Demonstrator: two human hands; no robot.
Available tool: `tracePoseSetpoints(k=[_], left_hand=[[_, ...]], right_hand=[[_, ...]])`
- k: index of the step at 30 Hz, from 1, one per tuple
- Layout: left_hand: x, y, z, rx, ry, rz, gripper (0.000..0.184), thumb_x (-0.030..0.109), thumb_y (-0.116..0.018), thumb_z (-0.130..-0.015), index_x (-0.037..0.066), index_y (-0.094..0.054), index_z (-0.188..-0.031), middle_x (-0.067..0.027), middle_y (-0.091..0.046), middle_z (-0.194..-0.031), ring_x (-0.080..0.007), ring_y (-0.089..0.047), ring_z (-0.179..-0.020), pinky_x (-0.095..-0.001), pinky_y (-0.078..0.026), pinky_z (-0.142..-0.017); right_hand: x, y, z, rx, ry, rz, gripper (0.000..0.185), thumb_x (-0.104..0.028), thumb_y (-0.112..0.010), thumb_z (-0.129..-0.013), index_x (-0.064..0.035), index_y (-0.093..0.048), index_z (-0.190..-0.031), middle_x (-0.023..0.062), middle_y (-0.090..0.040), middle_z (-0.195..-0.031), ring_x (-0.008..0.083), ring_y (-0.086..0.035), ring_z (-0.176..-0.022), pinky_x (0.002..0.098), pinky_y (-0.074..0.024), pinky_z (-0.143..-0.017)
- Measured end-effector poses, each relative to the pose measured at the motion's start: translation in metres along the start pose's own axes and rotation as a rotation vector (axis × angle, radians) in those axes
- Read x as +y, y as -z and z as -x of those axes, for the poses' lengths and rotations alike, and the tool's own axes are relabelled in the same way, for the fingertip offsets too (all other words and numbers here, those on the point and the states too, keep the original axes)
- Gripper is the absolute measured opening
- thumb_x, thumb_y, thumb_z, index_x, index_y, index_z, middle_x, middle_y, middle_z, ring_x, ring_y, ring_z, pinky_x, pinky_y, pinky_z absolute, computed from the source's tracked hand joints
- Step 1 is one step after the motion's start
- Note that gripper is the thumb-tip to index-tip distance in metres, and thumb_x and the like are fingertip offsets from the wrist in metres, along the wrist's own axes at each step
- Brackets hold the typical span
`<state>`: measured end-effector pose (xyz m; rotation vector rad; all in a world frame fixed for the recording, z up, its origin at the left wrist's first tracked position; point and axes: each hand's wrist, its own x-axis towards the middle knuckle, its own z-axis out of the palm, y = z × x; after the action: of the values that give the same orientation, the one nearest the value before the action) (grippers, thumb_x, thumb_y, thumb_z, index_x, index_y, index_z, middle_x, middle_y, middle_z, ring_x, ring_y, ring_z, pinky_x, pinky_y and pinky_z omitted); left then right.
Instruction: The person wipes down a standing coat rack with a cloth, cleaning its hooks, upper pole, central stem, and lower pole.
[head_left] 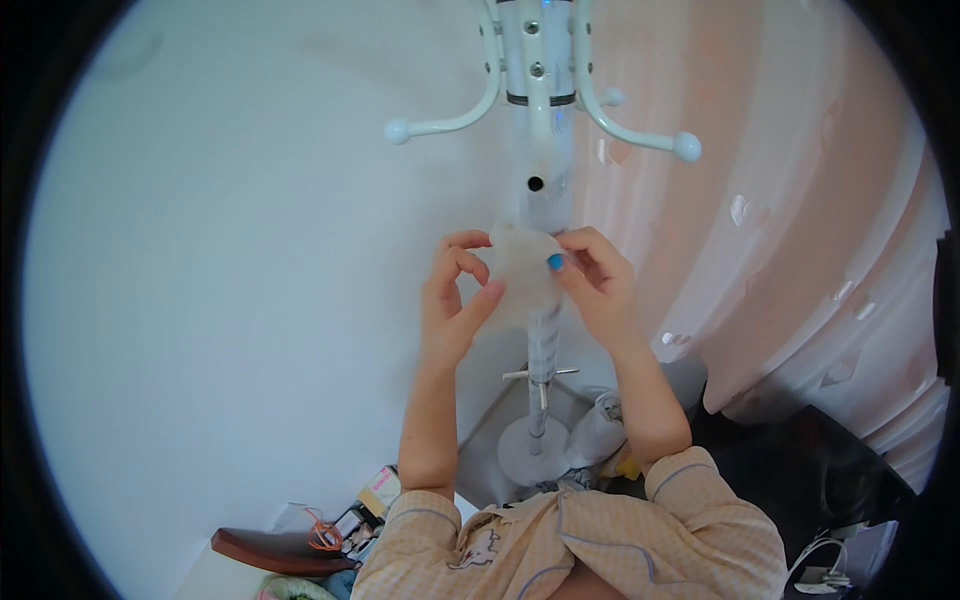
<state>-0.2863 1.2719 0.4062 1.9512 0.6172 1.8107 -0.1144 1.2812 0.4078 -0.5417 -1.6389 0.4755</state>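
Between my two hands, in front of the pole of a white coat stand, is a thin, pale, translucent piece, somewhat blurred. My right hand pinches its right edge, a blue thumbnail showing. At its left edge is my left hand, fingers curled and thumb raised, with a gap between thumb and fingers. Above the hands the pole has a dark round hole, and white curved hooks with ball ends branch out higher up.
A pink sheer curtain hangs at the right. The stand's round base is on the floor beside a white wrapped bundle. Small boxes and a brown wooden piece lie at the lower left; a white cable is at the lower right.
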Motion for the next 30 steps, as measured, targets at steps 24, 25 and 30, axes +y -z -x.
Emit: tracePoseSetpoints(k=[24, 25, 30], left_hand=[[0.009, -0.052, -0.087, 0.562, -0.125, -0.762, 0.013, 0.011, -0.055, -0.079, 0.001, -0.053, -0.086, -0.0078, -0.048, -0.082, -0.0136, -0.043, -0.072, -0.0280, -0.036, -0.067], [0.008, -0.057, -0.089, 0.573, 0.007, -0.519, 0.015, 0.012, -0.054, -0.080, 0.000, -0.052, -0.089, -0.0076, -0.047, -0.085, -0.0130, -0.043, -0.074, -0.0280, -0.036, -0.068], [0.007, -0.073, -0.083, 0.578, 0.110, -0.017, 0.024, 0.015, -0.053, -0.081, -0.003, -0.048, -0.097, -0.0063, -0.048, -0.087, -0.0109, -0.042, -0.075, -0.0267, -0.037, -0.067]], right_hand=[[0.007, 0.001, -0.074, 0.311, -0.135, -0.862, 0.021, -0.008, -0.055, -0.080, -0.0032, -0.049, -0.100, 0.0030, -0.055, -0.089, 0.0100, -0.052, -0.085, 0.0238, -0.0413, -0.075], [0.005, -0.001, -0.078, 0.328, -0.152, -0.893, 0.022, -0.008, -0.054, -0.080, -0.0032, -0.049, -0.100, 0.0036, -0.055, -0.091, 0.0102, -0.052, -0.086, 0.0239, -0.0416, -0.074], [0.009, -0.007, -0.092, 0.454, -0.204, -0.924, 0.020, -0.008, -0.059, -0.076, -0.0017, -0.051, -0.093, 0.0026, -0.055, -0.084, 0.0077, -0.051, -0.079, 0.0234, -0.0409, -0.072]])
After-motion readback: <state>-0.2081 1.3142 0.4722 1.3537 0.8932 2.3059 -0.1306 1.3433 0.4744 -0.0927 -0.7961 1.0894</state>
